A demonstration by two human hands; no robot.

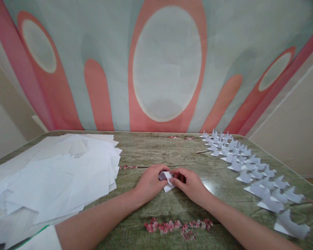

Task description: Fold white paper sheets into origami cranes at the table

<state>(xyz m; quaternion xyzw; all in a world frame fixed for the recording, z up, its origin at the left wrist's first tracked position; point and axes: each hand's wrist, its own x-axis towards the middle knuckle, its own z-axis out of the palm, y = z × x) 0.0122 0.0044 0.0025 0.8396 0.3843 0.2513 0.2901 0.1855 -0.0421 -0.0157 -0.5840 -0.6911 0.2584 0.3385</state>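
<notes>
A small piece of folded white paper point(168, 187) is held just above the middle of the table, between both hands. My left hand point(152, 180) grips its left side, fingers curled over the far edge and thumb in front. From the right, my right hand point(189, 182) pinches the paper's right edge between thumb and forefinger. Part of the paper is hidden behind the fingers. The visible part shows a crease and a pointed lower corner.
A spread pile of white sheets point(75, 180) covers the table's left side. Rows of small folded paper figures point(271, 201) stand along the right side. The wood-grain table point(151, 149) bears pink flower prints point(169, 225). Behind it hangs a grey and coral patterned backdrop point(167, 62).
</notes>
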